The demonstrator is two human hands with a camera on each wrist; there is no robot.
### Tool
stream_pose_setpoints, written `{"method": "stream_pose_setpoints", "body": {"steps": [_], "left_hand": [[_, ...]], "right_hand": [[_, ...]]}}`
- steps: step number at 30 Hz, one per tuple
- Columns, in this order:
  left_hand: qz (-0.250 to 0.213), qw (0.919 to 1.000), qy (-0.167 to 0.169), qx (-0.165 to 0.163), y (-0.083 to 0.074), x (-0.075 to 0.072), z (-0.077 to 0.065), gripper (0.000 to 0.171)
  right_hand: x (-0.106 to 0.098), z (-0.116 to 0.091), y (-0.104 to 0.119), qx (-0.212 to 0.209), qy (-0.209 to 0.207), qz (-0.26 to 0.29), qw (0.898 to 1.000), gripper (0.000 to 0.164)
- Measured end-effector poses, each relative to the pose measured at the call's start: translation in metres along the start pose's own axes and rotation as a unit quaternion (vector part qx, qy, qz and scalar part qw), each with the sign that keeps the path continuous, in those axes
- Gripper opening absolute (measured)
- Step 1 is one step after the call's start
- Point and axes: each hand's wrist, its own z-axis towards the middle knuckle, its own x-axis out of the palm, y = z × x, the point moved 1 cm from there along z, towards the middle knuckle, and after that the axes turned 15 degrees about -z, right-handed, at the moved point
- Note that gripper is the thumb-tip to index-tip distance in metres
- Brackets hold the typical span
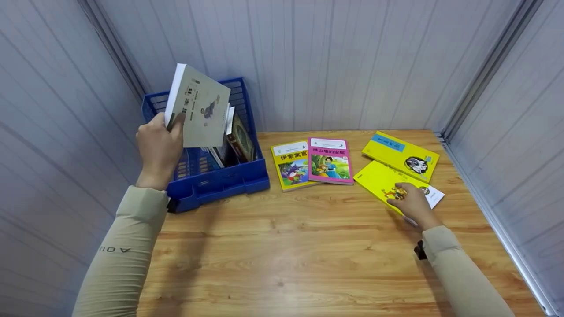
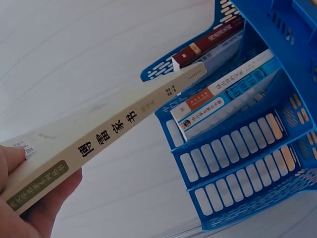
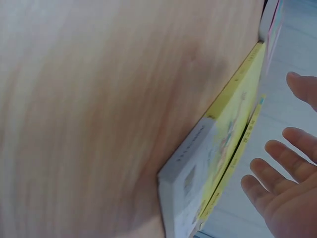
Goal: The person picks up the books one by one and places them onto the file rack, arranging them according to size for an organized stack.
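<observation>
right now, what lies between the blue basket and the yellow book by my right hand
Between the basket and the yellow book, the head view shows a white-topped book partly under a pink book.

- the head view is moderately bright and cool in tone, its greyish walls (image 1: 352, 66) lit softly and fairly evenly.
- a pale sheen lies on the near middle of the wooden table (image 1: 282, 229).
- soft-edged shadows beside the left sleeve (image 1: 132, 237) and right sleeve (image 1: 462, 268) suggest light from above, its source out of frame.
- the inside of the blue basket (image 1: 211, 189) falls dark.
- side walls lean outward toward the edges, a wide-lens stretch.
- left wrist view: bright; the held book's (image 2: 109, 122) pale cover washes out, large spine characters read clearly, small print blurs.
- right wrist view: hazy, wood grain smeared, the yellow book's (image 3: 230, 129) lettering out of focus.
</observation>
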Motion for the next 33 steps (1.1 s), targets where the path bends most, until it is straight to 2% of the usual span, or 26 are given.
{"method": "stream_pose_setpoints", "body": {"steps": [9,16,19,24,27,33], "left_hand": [[0.015,0.9990,0.005,-0.041,-0.004,0.001,0.006,0.047],[0.045,0.9952,0.017,-0.085,-0.005,0.010,0.008,0.051],[0.053,0.9929,0.029,-0.102,-0.004,0.014,0.010,0.051],[0.070,0.9898,0.046,-0.115,0.005,0.022,0.015,0.049],[0.079,0.9884,0.045,-0.121,0.012,0.029,0.017,0.048],[0.099,0.9866,0.058,-0.116,0.023,0.047,0.019,0.044]], "right_hand": [[0.000,0.002,-0.017,0.000,0.026,-0.027,0.999,0.072],[0.003,0.002,-0.016,0.026,0.090,-0.049,0.994,0.076],[0.004,0.002,-0.016,0.033,0.106,-0.052,0.992,0.075],[0.006,0.003,-0.017,0.026,0.104,-0.058,0.993,0.071],[0.009,0.003,-0.019,0.022,0.098,-0.061,0.993,0.070],[0.012,0.006,-0.020,0.010,0.091,-0.064,0.994,0.068]]}}
